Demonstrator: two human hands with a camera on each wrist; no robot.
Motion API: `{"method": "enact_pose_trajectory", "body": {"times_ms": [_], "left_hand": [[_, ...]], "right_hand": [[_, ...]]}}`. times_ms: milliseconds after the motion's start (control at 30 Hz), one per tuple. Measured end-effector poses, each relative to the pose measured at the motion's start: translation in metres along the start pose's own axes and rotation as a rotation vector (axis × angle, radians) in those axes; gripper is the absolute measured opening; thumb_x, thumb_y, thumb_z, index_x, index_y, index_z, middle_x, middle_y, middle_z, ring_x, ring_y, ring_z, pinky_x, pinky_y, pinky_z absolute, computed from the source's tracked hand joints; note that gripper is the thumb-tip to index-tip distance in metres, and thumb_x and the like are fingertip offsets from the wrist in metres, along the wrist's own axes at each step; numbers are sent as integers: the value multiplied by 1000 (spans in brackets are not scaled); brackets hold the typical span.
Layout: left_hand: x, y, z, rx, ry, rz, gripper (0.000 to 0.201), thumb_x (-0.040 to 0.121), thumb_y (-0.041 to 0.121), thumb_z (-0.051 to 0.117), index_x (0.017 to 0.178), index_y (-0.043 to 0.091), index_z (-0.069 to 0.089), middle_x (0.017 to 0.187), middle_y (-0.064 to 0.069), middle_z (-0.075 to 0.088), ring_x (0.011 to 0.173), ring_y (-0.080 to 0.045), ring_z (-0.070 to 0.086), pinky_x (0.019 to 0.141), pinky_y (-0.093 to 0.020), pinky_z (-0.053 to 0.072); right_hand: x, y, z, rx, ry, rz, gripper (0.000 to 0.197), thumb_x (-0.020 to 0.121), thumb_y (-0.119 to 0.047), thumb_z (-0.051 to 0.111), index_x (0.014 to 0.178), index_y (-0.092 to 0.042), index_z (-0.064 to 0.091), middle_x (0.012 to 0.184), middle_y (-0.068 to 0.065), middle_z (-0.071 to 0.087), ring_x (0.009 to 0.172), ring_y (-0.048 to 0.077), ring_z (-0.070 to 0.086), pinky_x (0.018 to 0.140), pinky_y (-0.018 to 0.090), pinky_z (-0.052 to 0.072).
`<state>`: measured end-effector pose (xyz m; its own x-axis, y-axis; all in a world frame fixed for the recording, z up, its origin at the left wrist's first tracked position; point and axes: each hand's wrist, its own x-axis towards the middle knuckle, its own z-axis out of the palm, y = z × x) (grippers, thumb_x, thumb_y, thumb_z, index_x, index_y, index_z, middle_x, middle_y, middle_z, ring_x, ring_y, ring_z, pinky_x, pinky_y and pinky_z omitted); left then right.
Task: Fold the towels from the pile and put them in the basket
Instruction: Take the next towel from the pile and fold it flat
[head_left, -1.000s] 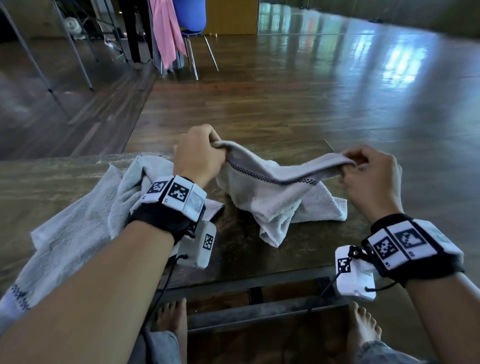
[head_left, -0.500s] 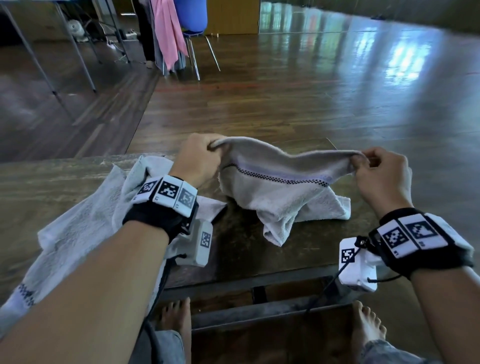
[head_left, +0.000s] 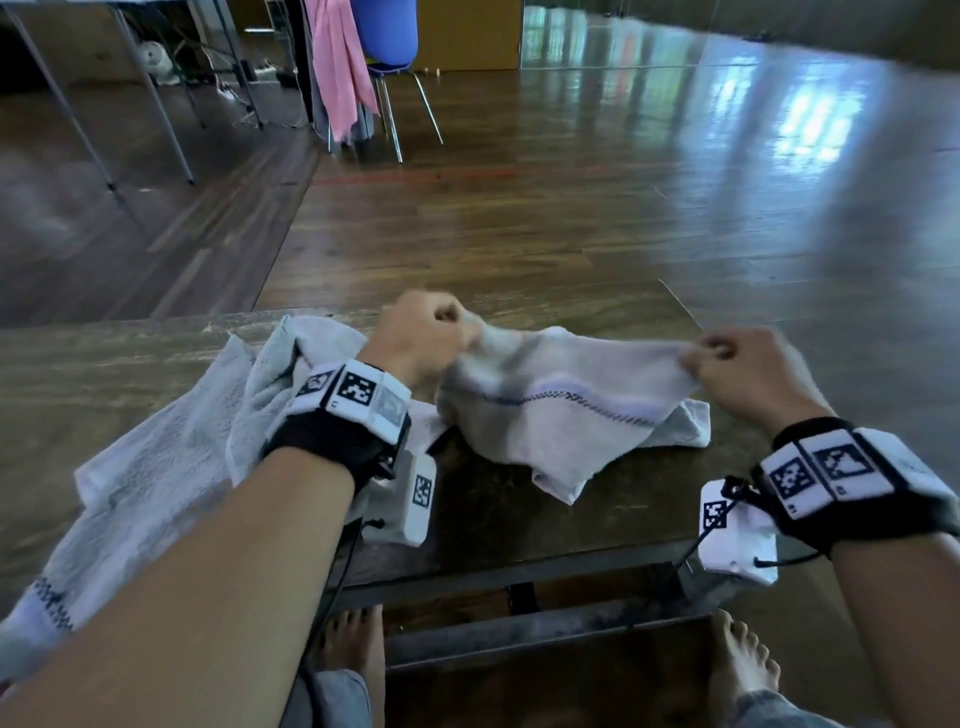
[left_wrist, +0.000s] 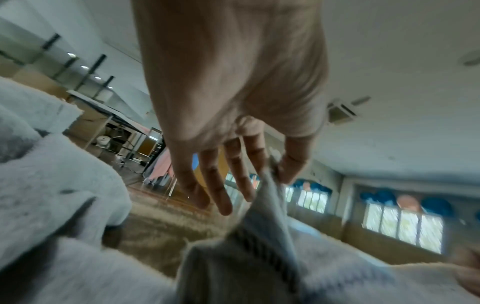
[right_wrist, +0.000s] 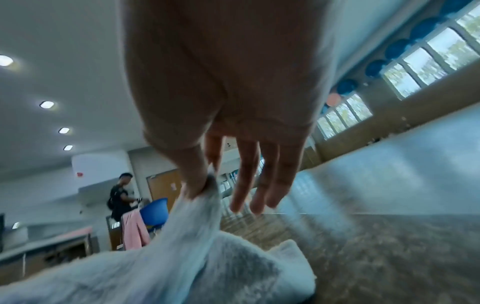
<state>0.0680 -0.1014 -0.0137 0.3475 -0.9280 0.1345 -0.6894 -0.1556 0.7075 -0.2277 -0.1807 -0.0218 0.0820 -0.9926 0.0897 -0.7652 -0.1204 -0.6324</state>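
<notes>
A pale grey towel (head_left: 561, 410) with a dark checked stripe hung stretched above the counter (head_left: 104, 364), its lower folds resting there. The left hand (head_left: 415, 332) and right hand (head_left: 737, 369) each held a grip pinching one top corner, thumb against forefinger, other fingers loose. A second towel (head_left: 156, 467) lay crumpled beside the left wrist. No legible writing showed.

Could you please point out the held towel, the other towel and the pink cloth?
Held towel (head_left: 566, 415), head view, on its stretched middle.
Other towel (head_left: 171, 467), head view, on its flat part.
Pink cloth (head_left: 337, 62), head view, mid-drape.
</notes>
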Motion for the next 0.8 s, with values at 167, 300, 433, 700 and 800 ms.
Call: {"method": "enact_pose_trajectory", "body": {"times_ms": [167,300,433,700,800], "left_hand": [[-14,2,40,192,-582,162,13,81,28,73,76,15,71,112,2,61,104,-9,52,86,-24,39],[-15,12,52,80,-688,118,19,78,22,78,63,24,67,66,18,61,67,-1,54,69,-23,44],[-13,26,42,7,-878,1,11,79,9,76,69,16,75,63,4,66,61,-9,59,61,-23,51],[42,24,-12,-38,500,153,20,85,28,68,93,12,79,87,-4,73,76,-15,64,67,-21,50],[54,6,-32,-135,700,90,20,85,27,66,99,20,79,97,0,73,96,-19,65,85,-29,50]], "right_hand": [[-18,-10,33,-183,-423,-72,13,84,-44,74,73,-39,71,89,-13,66,81,11,63,69,25,45],[-11,-16,50,-279,-465,-210,20,87,-29,69,69,-37,70,83,-11,69,84,13,62,74,25,43],[17,-26,32,-371,-841,-260,22,85,-33,76,64,-40,74,73,-24,73,76,-3,66,72,21,43],[89,-93,25,282,264,-476,4,88,-21,74,92,-22,74,122,4,68,117,21,61,104,40,46],[105,-95,20,282,412,-455,7,86,-29,75,93,-30,74,113,-5,67,113,21,62,105,46,46]]}}
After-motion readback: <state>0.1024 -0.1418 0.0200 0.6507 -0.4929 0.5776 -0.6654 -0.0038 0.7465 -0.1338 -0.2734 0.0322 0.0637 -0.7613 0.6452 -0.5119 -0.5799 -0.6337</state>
